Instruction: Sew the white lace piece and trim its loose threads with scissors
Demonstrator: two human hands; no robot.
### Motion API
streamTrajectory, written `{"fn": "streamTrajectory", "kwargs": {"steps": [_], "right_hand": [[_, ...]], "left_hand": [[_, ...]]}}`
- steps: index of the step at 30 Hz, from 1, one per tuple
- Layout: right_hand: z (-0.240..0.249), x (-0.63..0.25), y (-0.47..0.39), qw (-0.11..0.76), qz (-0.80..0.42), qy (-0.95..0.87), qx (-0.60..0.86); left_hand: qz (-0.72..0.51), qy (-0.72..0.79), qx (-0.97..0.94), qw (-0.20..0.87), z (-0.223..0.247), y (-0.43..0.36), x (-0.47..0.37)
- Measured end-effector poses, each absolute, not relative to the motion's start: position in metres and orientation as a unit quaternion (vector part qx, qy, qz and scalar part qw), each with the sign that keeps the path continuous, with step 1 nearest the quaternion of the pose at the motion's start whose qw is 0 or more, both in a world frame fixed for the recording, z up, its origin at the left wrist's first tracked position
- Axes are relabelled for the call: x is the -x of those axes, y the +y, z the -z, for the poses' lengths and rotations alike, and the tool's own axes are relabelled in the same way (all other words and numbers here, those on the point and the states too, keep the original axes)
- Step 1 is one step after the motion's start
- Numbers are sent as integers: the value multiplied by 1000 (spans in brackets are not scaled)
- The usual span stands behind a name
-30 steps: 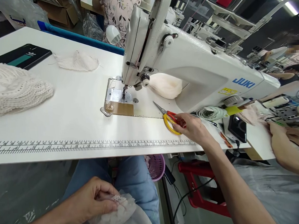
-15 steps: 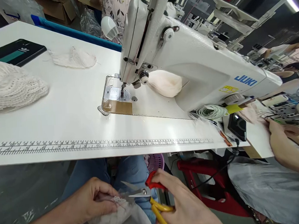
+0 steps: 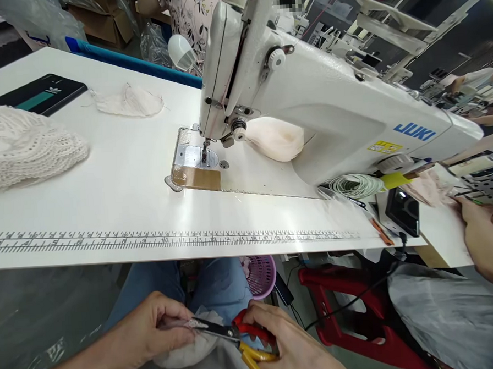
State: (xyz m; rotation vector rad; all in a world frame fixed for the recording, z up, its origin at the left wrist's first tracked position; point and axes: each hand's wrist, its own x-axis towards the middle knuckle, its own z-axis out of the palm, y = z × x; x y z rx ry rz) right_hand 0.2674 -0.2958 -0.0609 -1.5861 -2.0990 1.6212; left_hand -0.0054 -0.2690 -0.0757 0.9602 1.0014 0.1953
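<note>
Below the table edge, my left hand (image 3: 167, 326) pinches the edge of a whitish piece of fabric (image 3: 189, 350) that hangs over my lap. My right hand (image 3: 287, 336) is wrapped round scissors (image 3: 227, 331) with one red and one yellow handle. Their blades point left and lie nearly together along the pinched edge, close to my left fingertips. Whether the blades have fabric between them I cannot tell.
A white sewing machine (image 3: 329, 103) stands on the table (image 3: 119, 202). White knitted pieces (image 3: 29, 146) are stacked at left, beside a dark box (image 3: 39, 93). A purple basket (image 3: 263, 277) and a red stool (image 3: 353, 322) stand below. A co-worker's hands (image 3: 486, 232) are at right.
The scissor blades have gone from open to nearly closed and moved left onto the fabric edge beside my left fingers. My view has shifted slightly.
</note>
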Motion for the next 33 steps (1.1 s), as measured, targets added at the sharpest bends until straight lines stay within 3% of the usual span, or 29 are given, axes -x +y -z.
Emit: {"fn": "streamTrajectory", "kwargs": {"steps": [27,33], "right_hand": [[60,-263,-280,-64,-513,-690,506],[67,-264,-283,-46,-503,-696,510]], "left_hand": [[-110,470,-440,757,82,-270,9],[-115,466,-436,761,84,-271,10]]}}
